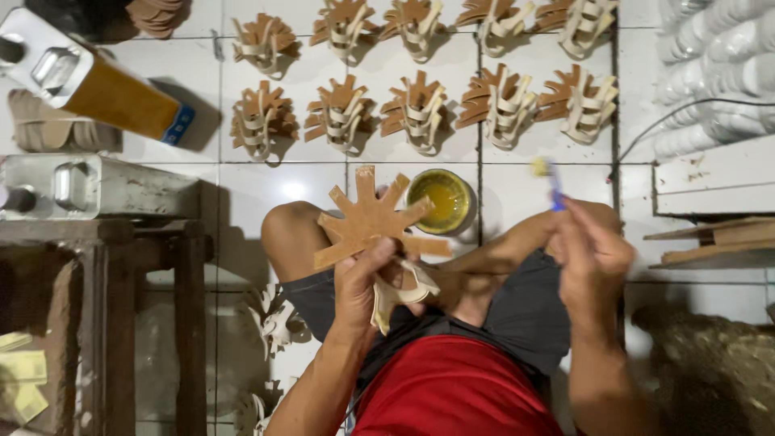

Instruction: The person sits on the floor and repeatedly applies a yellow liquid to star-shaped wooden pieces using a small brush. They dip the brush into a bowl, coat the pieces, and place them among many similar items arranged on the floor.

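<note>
My left hand [365,284] grips a flat brown star-shaped cut-out [367,218] with several radiating strips, held up over my knees; pale cream straps [400,295] hang from it below the hand. My right hand [593,254] holds a small blue-handled brush [550,179] with a yellowish tip, raised to the right of the cut-out and apart from it. A round tin of yellow glue [440,199] sits on the white tiled floor between the two hands, just beyond the cut-out.
Two rows of finished brown-and-cream strap bundles [416,105] lie on the tiles ahead. Metal cans [81,77] and a wooden stool [121,266] stand at left. White stacked pieces [718,64] and wooden boards [710,182] are at right. More pale strap pieces [270,319] lie by my left leg.
</note>
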